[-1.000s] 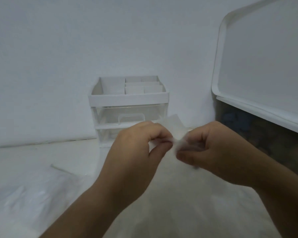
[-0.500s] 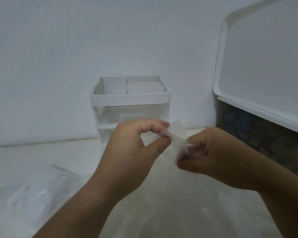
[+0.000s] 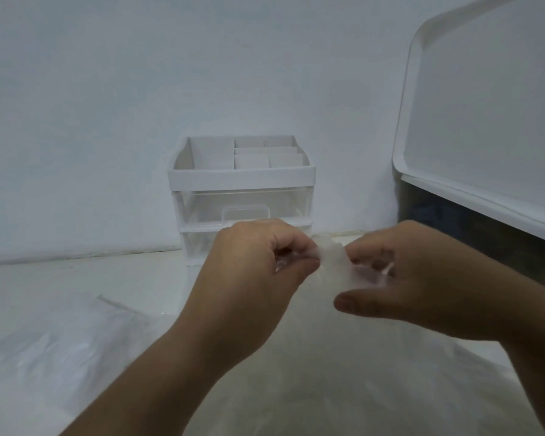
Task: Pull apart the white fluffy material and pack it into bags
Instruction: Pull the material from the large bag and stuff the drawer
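A small tuft of white fluffy material [image 3: 329, 256] stretches between my two hands at the middle of the view. My left hand [image 3: 258, 278] pinches its left end between thumb and curled fingers. My right hand [image 3: 400, 278] grips its right end with curled fingers, together with a bit of thin clear plastic; the thumb sticks out below. Under both hands lies a large clear bag of white fluffy material [image 3: 343, 379]. Flat clear bags [image 3: 60, 350] lie on the table at the left.
A white drawer organiser [image 3: 243, 180] with clear drawers stands against the wall behind my hands. At the right stands a dark storage bin [image 3: 485, 243] with a big white lid [image 3: 485, 121] propped up above it. The white table [image 3: 76, 278] runs to the wall.
My hands have moved a little apart, drawing the material out between them. The flat white corner that stuck up above my fingers no longer shows. My right thumb has dropped lower.
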